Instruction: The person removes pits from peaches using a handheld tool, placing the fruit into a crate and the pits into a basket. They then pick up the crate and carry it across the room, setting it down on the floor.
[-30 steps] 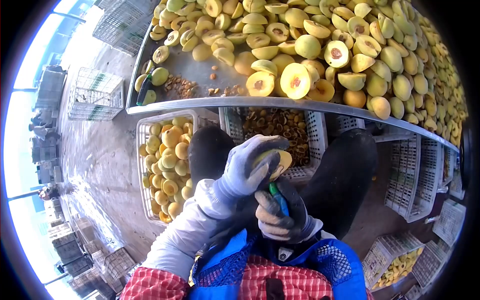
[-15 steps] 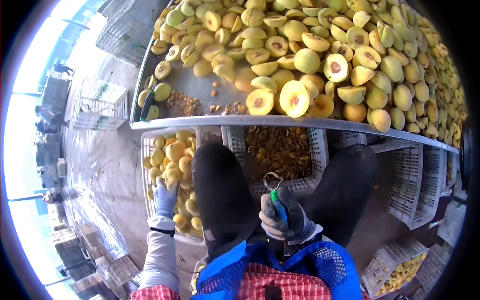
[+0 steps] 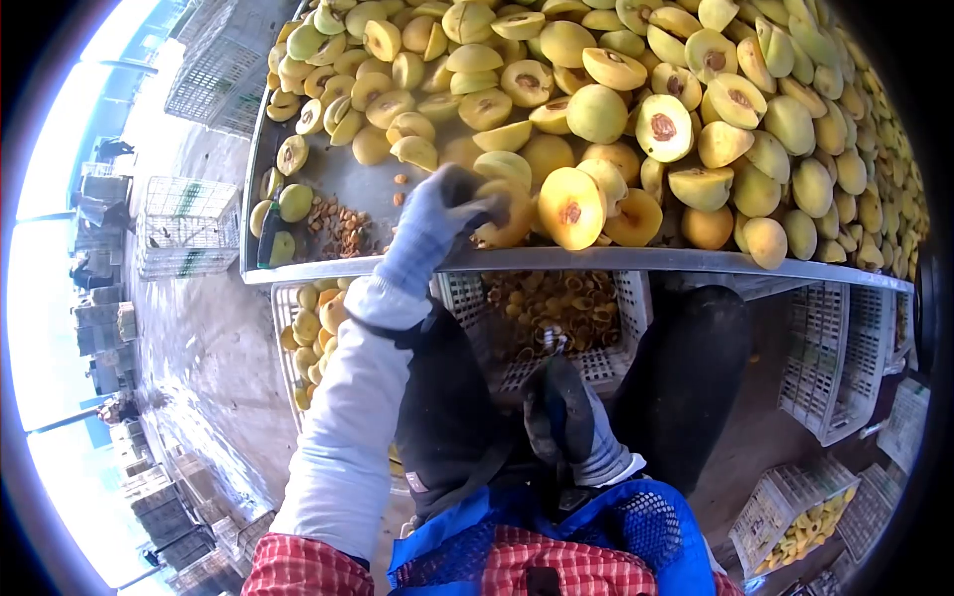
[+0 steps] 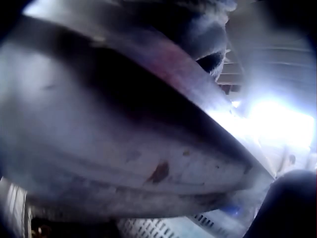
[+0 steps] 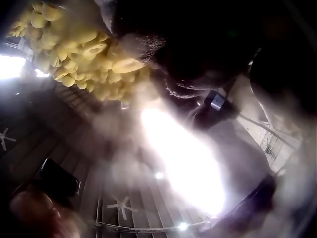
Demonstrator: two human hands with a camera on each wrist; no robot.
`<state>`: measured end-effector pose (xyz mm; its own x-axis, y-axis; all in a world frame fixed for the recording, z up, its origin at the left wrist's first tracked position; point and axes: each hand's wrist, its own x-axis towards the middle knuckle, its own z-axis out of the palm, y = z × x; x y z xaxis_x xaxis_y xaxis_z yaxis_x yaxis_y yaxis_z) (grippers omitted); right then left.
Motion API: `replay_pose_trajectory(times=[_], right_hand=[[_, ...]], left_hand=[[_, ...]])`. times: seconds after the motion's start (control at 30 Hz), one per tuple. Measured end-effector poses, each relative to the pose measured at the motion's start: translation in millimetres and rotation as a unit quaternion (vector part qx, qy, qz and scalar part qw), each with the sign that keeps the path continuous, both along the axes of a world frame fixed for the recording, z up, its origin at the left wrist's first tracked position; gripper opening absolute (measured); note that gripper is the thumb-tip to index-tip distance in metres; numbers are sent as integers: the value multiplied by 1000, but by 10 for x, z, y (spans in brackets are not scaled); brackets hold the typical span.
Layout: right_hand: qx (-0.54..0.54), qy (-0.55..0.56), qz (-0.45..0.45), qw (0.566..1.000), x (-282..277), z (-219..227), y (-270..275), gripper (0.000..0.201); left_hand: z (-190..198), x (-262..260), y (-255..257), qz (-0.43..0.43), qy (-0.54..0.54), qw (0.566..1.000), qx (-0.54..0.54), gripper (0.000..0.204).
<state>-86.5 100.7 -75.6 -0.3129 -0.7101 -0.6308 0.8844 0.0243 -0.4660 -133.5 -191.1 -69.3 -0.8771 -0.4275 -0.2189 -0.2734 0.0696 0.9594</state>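
My gloved left hand [image 3: 442, 219] reaches over the table's front edge, its thumb and fingers on a halved yellow peach [image 3: 512, 221] at the near side of the pile. Close by, another peach half [image 3: 572, 209] lies cut face up with its brown pit showing. In my lap, the gloved right hand [image 3: 571, 412] grips a pitting tool whose wire loop [image 3: 555, 343] pokes out past the fingers; the glove hides most of its handle. The left wrist view shows part of the left glove [image 4: 205, 39] above the metal table edge.
Peach halves [image 3: 775, 119] cover the metal table [image 3: 343, 174], with loose pits [image 3: 343, 226] at its left. Under the edge stand a crate of pits [image 3: 631, 308] and a crate of peaches [image 3: 285, 328]. White crates [image 3: 189, 223] stand on the floor at both sides.
My left hand let go of the peach half held at the tool, dipped into the peach crate, then moved up to the table. The right hand stays in the lap with the tool, now turned.
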Motion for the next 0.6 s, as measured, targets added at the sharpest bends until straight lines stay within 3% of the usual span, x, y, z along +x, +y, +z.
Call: replay_pose_trajectory(times=[0.03,0.13,0.17,0.2,0.27,0.33,0.37,0.47,0.53,0.6], right_hand=[[3,-8,-37,999,-48,98,-41,48],[-37,31,-114,992,-144,34,-51,35],[-49,65,-141,987,-185,58,-62,32],[-57,98,-169,979,-207,95,-58,29],[-45,114,-170,978,-211,211,-70,31],[-28,114,-151,982,-275,429,-103,33],[-17,106,-130,986,-338,603,-120,31],[-40,-47,-92,994,-274,662,-40,32],[-62,-165,-100,979,-156,674,-32,32],[-53,-19,-80,995,-58,677,-61,27]], left_hand=[[120,53,93,29,34,998,32,20],[534,228,609,114,104,988,-14,21],[585,296,742,137,72,988,10,20],[572,420,866,176,95,974,107,20],[602,587,1197,129,83,980,128,25],[610,798,1421,77,-31,993,87,24],[680,819,1528,111,-19,986,127,29],[717,966,1603,169,24,961,217,35],[789,931,1778,148,105,969,168,48],[832,952,1865,169,93,979,66,50]])
